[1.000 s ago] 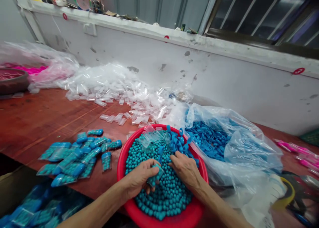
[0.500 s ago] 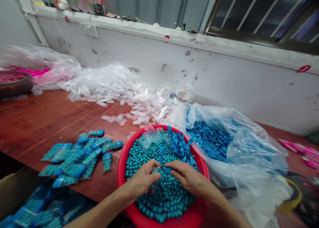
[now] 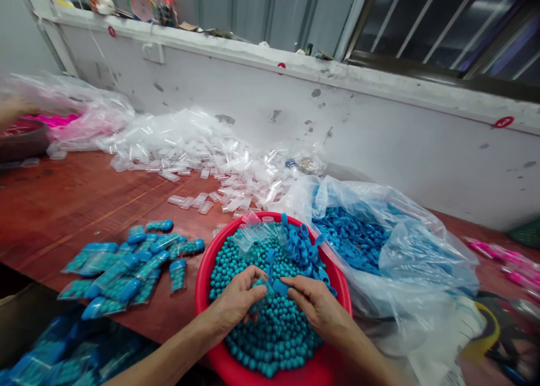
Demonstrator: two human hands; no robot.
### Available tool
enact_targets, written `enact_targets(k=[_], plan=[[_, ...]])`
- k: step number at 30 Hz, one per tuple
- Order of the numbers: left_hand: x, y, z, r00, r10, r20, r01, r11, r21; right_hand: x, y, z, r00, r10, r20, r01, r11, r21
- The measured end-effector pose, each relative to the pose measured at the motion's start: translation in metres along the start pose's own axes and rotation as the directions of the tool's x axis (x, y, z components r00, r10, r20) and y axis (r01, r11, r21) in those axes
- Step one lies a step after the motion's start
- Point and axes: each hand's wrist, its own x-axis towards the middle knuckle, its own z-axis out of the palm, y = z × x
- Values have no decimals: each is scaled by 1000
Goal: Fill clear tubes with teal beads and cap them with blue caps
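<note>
A red basin (image 3: 205, 284) holds many teal beads (image 3: 270, 346), with blue caps (image 3: 301, 248) at its upper right and clear containers (image 3: 248, 237) near its back rim. Over the beads, my left hand (image 3: 242, 296) is closed around a clear container with teal beads in it, partly hidden by the fingers. To its right, my right hand (image 3: 314, 301) pinches a blue cap (image 3: 280, 287) between thumb and fingertips. The two hands are close together but apart. Filled containers with blue caps (image 3: 113, 273) lie in a pile left of the basin.
Clear empty containers (image 3: 202, 144) are heaped along the wall. An open plastic bag of blue caps (image 3: 354, 234) lies right of the basin. Another person's arm (image 3: 14, 109) reaches over a dark bowl (image 3: 25, 144) at the far left. More filled containers (image 3: 63, 352) sit below the table edge.
The gap between my hands has widened slightly, with the blue cap still in my right fingers. Another person's arm has come into view at the far left. The view has shifted a little.
</note>
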Motion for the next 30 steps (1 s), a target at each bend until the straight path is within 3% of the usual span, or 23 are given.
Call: enact_targets(k=[4,8,11,16,20,25,27,30], plan=[[0,0,1,998,30,53,-31,999,16,2,0,11,982,186,-27,-174,953,250],[-1,-1,1,994,82,69,-84,996,30,7,-5,30,970,233,-75,-192,914,359],[-1,-2,0,994,70,83,-72,997,23,7,-8,32,965,239,-110,-188,918,350],[0,-1,3,994,79,71,-78,997,-12,3,-7,24,980,65,-190,-34,986,163],[-1,1,3,994,67,88,-65,997,-32,-2,0,26,948,-121,-295,123,992,-12],[-3,-1,1,994,62,95,-50,991,-121,-7,1,32,924,-243,-296,234,970,-65],[-2,-1,0,995,46,89,-35,993,-115,-7,-1,31,931,-202,-302,222,975,31],[-2,1,0,992,69,110,-58,994,-93,-3,-5,28,952,30,-304,68,950,306]])
